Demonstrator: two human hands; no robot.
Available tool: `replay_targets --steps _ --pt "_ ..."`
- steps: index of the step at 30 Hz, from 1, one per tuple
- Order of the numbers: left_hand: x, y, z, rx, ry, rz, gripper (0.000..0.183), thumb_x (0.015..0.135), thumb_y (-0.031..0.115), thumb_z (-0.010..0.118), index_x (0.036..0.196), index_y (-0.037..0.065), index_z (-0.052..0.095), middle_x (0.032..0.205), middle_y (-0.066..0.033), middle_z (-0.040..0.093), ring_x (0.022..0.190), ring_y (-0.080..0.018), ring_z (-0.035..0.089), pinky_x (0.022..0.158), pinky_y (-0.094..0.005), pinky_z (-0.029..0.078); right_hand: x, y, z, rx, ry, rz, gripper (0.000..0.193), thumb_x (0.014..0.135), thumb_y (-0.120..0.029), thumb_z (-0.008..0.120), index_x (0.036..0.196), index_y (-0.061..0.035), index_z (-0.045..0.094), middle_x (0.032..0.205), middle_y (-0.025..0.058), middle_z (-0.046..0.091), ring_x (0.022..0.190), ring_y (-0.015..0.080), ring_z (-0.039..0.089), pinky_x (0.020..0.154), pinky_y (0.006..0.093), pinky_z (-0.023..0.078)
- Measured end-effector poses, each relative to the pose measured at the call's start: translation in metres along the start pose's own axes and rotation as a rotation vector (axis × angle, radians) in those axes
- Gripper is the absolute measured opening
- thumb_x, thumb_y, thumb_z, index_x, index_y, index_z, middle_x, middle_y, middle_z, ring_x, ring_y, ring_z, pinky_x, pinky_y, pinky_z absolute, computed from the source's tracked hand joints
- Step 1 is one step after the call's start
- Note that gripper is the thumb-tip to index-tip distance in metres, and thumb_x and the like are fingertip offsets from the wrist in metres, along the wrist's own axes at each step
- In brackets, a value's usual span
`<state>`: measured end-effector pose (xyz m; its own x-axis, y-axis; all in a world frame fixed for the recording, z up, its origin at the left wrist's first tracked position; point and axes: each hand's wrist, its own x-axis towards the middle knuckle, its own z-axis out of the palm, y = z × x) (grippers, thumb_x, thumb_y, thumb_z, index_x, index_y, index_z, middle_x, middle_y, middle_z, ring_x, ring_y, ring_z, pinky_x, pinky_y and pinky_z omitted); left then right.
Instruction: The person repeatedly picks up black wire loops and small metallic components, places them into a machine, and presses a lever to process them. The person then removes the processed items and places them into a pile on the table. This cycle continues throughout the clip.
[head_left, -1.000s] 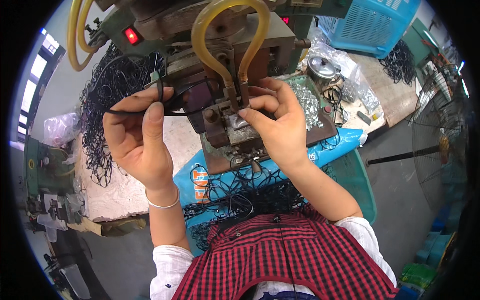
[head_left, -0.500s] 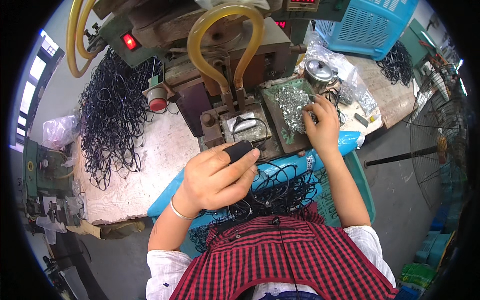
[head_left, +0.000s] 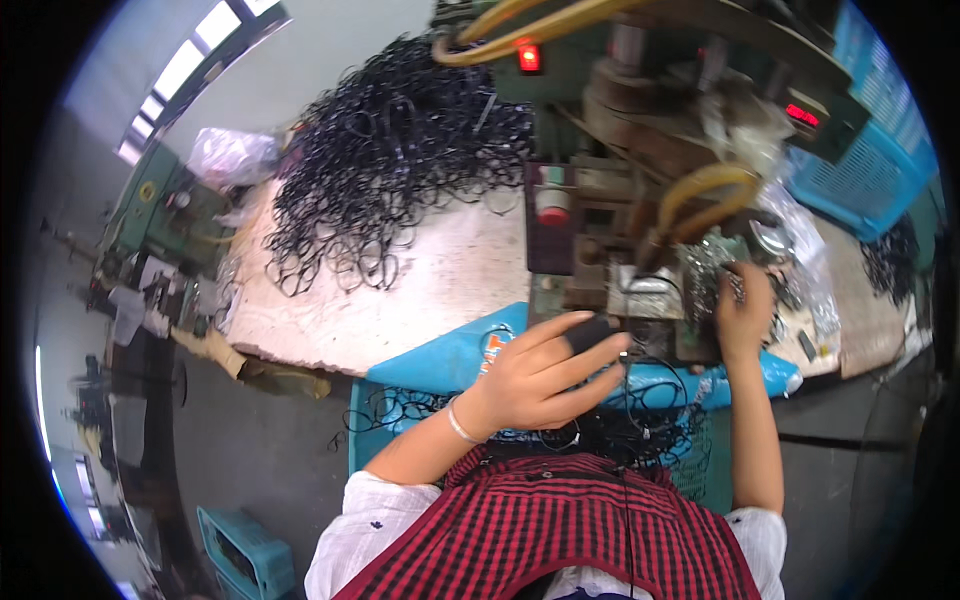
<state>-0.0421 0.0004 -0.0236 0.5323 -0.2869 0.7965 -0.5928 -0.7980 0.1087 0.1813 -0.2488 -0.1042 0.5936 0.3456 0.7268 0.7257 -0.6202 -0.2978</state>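
My left hand (head_left: pixel 540 375) is closed in a pinch in front of the machine, holding a thin black cable (head_left: pixel 628 298) that loops over the metal fixture (head_left: pixel 648 300). A black sleeve or pad (head_left: pixel 590 334) sits at its forefinger; whether it is worn or held I cannot tell. To the right, my right hand (head_left: pixel 746 312) reaches into a tray of small silvery metal parts (head_left: pixel 708 264). Its thumb and fingers are curled together among the pieces; blur hides whether one is between the fingertips.
The machine's yellow hose (head_left: pixel 715 190) and red button (head_left: pixel 552 215) are close ahead. A large heap of black cables (head_left: pixel 390 160) covers the table's (head_left: pixel 455 255) back left. More cables (head_left: pixel 625 432) lie in a teal basket below my hands, by blue plastic sheeting (head_left: pixel 440 350). A blue crate (head_left: pixel 865 185) stands far right.
The view has swung to the left, so the machine and both hands appear farther right. My left hand keeps its pinch on the cable, and my right hand is still at the metal parts.
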Motion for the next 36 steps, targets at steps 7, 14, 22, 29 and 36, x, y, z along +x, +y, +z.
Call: replay_targets --steps 7,14,22,29,36 --pt "-0.106 -0.096 -0.119 0.686 0.161 -0.765 0.018 0.088 0.003 0.068 0.106 0.005 0.070 0.109 -0.0112 0.071 0.103 -0.0310 0.065 0.091 -0.0407 0.050 -0.046 0.005 -0.005 0.846 0.341 0.916 0.019 0.097 -0.007 0.070 0.114 0.0008 0.070 0.102 0.0045 0.070 0.089 0.0107 0.063 0.084 0.0253 0.051" --pt "-0.191 -0.216 -0.158 1.099 -0.132 -0.986 0.014 0.084 0.010 0.067 0.097 0.013 0.071 0.103 -0.0086 0.067 0.096 -0.0325 0.061 0.083 -0.0466 0.051 0.002 -0.043 0.013 0.775 0.165 0.730 0.016 0.094 -0.002 0.071 0.109 0.0015 0.073 0.105 0.0065 0.073 0.096 0.0126 0.066 0.088 0.0245 0.051" --pt "-0.230 -0.262 -0.133 0.948 -0.281 -0.960 0.026 0.083 0.005 0.064 0.107 0.010 0.070 0.113 -0.0120 0.068 0.100 -0.0358 0.063 0.089 -0.0454 0.051 0.048 -0.111 -0.047 0.760 -0.236 0.449 0.014 0.084 -0.005 0.074 0.097 -0.0001 0.077 0.098 0.0096 0.075 0.095 0.0176 0.070 0.088 0.0308 0.052" --pt "-0.177 -0.199 -0.066 0.679 -0.175 -0.706 0.026 0.086 0.001 0.064 0.110 0.009 0.069 0.113 -0.0112 0.072 0.099 -0.0331 0.064 0.087 -0.0429 0.052 0.050 -0.135 -0.026 0.972 -0.166 0.533 0.041 0.081 -0.001 0.073 0.119 0.0038 0.061 0.094 0.0053 0.070 0.092 0.0120 0.065 0.088 0.0270 0.050" --pt "-0.135 -0.173 -0.056 0.586 0.166 -0.825 0.026 0.095 -0.002 0.061 0.119 0.006 0.067 0.123 -0.0120 0.072 0.110 -0.0286 0.071 0.088 -0.0369 0.057 0.055 -0.157 -0.022 1.117 -0.143 0.521 0.062 0.080 0.002 0.076 0.135 0.0063 0.048 0.095 0.0076 0.070 0.102 0.0133 0.064 0.097 0.0291 0.047"
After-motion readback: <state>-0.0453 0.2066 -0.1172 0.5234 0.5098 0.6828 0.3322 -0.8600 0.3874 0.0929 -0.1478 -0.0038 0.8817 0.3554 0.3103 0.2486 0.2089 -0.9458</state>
